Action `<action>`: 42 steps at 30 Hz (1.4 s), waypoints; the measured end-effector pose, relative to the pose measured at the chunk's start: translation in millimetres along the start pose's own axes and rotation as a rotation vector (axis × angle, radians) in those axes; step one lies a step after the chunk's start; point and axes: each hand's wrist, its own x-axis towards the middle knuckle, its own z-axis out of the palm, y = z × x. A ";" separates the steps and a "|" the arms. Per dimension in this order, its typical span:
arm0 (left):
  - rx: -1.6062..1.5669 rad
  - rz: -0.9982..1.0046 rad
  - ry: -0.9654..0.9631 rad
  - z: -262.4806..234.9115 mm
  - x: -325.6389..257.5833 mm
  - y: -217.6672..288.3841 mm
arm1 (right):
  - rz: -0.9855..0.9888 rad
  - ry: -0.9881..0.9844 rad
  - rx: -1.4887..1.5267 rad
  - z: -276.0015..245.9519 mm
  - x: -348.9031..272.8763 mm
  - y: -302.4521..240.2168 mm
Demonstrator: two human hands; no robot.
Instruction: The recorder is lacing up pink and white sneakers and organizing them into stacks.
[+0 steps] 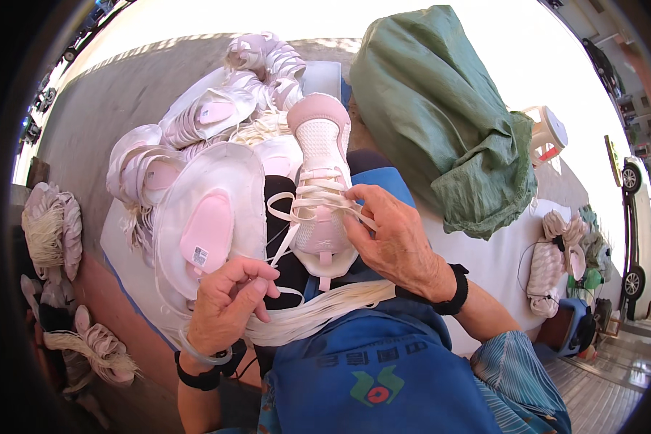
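Sitting over a lap covered by a blue apron (383,376), the person is working at a pink-and-white shoe upper (322,181) that is lying lengthwise on the lap, toe pointing away. Nearest, a bundle of white laces (318,311) is draping across the apron. The left hand (228,304) is curling its fingers together, pinching the end of a white lace (286,242) that is looping out from the upper. The right hand (394,242) is resting on the upper's right side, fingertips pressing together on the lace crossing the eyelets. Just left of the upper, a pile of matching pink uppers (202,173) is spreading over a white sheet (126,253). Beyond the right hand, a green sack (441,108) is slumping, and farther right a white plastic stool (550,134) is standing.
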 end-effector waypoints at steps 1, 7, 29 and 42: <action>-0.026 0.052 0.021 0.8 -0.1 -6.0 | -0.004 -0.007 0.001 -0.2 0.8 -1.5; -0.009 -0.067 0.180 10.1 5.2 -3.8 | 0.067 -0.152 0.001 -3.2 -2.4 4.3; 0.307 -0.135 0.016 35.8 14.5 -20.5 | -0.382 -0.464 0.220 1.7 -48.2 -22.2; -0.011 -0.082 0.045 38.5 12.2 -9.9 | -0.585 -0.641 0.513 38.6 -47.8 -58.7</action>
